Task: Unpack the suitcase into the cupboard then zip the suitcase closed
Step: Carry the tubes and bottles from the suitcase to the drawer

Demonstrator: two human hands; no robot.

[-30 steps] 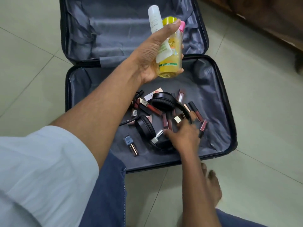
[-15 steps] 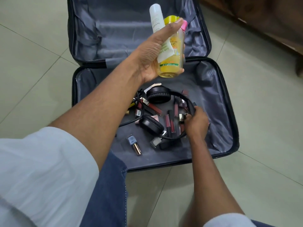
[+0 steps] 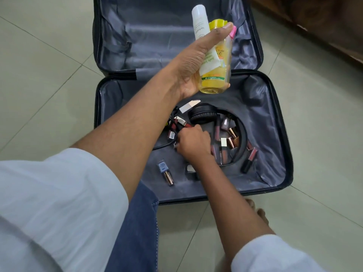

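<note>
An open black suitcase (image 3: 282, 134) with grey lining lies on the floor, its lid (image 3: 157, 36) flat behind it. My left hand (image 3: 191, 65) holds a yellow bottle (image 3: 216, 79) and a white tube (image 3: 200, 20) together above the case. Black headphones (image 3: 203, 114) lie in the lower half among several lipsticks (image 3: 223, 148). My right hand (image 3: 193, 143) is down in the case with its fingers curled over the spot where the nearer earcup lay; that earcup is hidden under it. One lipstick (image 3: 166, 172) lies apart near the front.
Pale tiled floor (image 3: 49, 75) surrounds the case. Dark wooden furniture (image 3: 324, 20) stands at the top right. My bare foot (image 3: 257, 211) and blue-jeaned knee (image 3: 137, 222) are just in front of the suitcase's near edge.
My right hand has moved left from the headband side to the nearer earcup. The headphones have shifted within the case. My left hand still holds both containers aloft.
</note>
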